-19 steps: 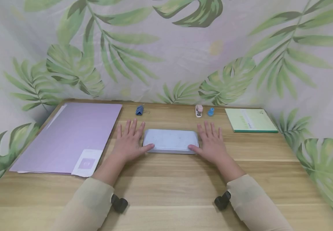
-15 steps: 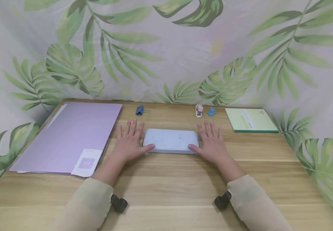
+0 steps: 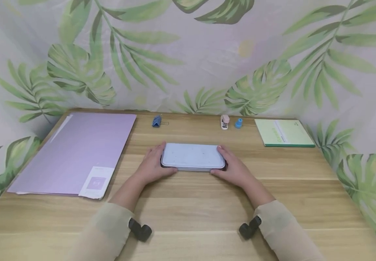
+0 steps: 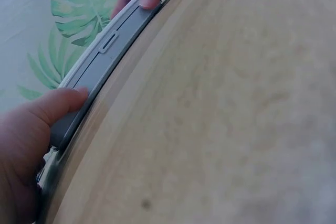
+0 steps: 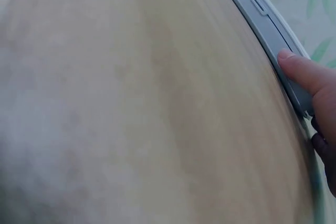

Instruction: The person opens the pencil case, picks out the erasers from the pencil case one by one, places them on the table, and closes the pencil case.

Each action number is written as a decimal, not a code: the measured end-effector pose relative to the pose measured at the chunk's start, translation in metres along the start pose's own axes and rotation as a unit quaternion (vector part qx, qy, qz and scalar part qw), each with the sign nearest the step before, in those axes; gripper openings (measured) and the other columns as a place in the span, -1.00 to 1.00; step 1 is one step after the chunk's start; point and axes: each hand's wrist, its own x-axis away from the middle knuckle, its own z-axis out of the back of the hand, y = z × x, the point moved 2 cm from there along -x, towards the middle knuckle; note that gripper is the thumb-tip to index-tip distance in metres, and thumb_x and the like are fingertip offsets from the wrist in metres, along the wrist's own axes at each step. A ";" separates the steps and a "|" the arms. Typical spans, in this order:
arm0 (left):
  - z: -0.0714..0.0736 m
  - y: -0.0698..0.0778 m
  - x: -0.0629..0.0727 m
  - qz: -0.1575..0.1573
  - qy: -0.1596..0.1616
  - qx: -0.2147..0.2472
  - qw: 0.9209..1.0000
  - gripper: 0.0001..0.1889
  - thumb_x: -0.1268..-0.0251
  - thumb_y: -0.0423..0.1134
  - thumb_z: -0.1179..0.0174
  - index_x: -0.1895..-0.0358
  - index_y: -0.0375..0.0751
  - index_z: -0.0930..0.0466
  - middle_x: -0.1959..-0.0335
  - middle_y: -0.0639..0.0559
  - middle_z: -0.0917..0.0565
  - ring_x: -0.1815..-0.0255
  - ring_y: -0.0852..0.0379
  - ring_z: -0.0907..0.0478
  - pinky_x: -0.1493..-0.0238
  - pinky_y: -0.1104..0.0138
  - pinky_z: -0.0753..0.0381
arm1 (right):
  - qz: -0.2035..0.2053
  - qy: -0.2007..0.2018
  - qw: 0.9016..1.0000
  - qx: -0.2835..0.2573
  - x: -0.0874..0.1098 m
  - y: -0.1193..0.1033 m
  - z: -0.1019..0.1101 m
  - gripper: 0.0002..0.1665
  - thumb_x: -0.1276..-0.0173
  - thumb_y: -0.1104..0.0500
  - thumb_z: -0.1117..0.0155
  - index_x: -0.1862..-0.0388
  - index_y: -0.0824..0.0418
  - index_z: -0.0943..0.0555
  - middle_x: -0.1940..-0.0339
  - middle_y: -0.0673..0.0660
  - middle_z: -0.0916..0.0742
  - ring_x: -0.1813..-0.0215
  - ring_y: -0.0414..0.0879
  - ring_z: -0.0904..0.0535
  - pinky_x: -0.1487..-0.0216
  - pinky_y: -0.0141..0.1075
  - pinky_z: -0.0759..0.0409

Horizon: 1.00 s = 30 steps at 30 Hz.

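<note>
Left hand: grips the left end of a pale box, thumb on its near side. Right hand: grips the right end likewise. Box: sits mid-table. Purple folder: lies left. Green notebook: lies right. Farther back: blue clip, pink stapler.

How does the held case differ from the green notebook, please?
The case is pale blue; the notebook is light green. The left hand and right hand hold the case, while the notebook lies untouched. The notebook's cover bears lettering; the case's top shows none. Both are roughly rectangular.
</note>
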 end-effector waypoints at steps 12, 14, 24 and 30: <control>0.004 0.000 0.006 0.019 -0.011 0.053 0.998 0.22 0.09 0.04 -0.51 -0.56 -0.33 0.10 -0.54 -0.32 -0.13 -0.56 -0.26 -0.06 -0.54 -0.06 -0.10 | -0.018 -0.007 0.999 -0.038 0.001 0.006 0.006 0.15 -0.08 -0.17 -0.52 -0.55 0.14 -0.19 -0.58 0.22 -0.24 -0.59 0.18 -0.12 -0.55 0.10 -0.13; 0.003 -0.001 0.006 0.020 -0.013 0.060 0.998 0.21 0.10 0.04 -0.52 -0.55 -0.34 0.07 -0.54 -0.32 -0.13 -0.56 -0.26 -0.06 -0.54 -0.06 -0.09 | -0.018 -0.011 0.999 -0.039 0.000 0.006 0.007 0.16 -0.07 -0.17 -0.52 -0.56 0.15 -0.18 -0.58 0.22 -0.24 -0.59 0.17 -0.11 -0.55 0.09 -0.12; 0.001 -0.004 0.006 0.025 -0.014 0.070 0.997 0.21 0.11 0.01 -0.53 -0.55 -0.31 0.06 -0.53 -0.33 -0.14 -0.55 -0.27 -0.07 -0.54 -0.07 -0.10 | -0.034 -0.023 0.997 -0.059 -0.002 0.008 0.010 0.15 -0.06 -0.22 -0.51 -0.55 0.11 -0.21 -0.57 0.16 -0.28 -0.60 0.13 -0.10 -0.57 0.06 -0.09; 0.002 -0.005 0.007 0.018 -0.014 0.067 0.997 0.25 0.12 0.00 -0.54 -0.57 -0.30 0.14 -0.53 -0.34 -0.14 -0.54 -0.29 -0.08 -0.53 -0.10 -0.11 | -0.055 -0.013 0.993 -0.108 -0.003 0.003 0.016 0.05 -0.11 -0.22 -0.47 -0.51 0.13 -0.29 -0.53 0.17 -0.37 -0.57 0.13 -0.18 -0.56 0.04 -0.13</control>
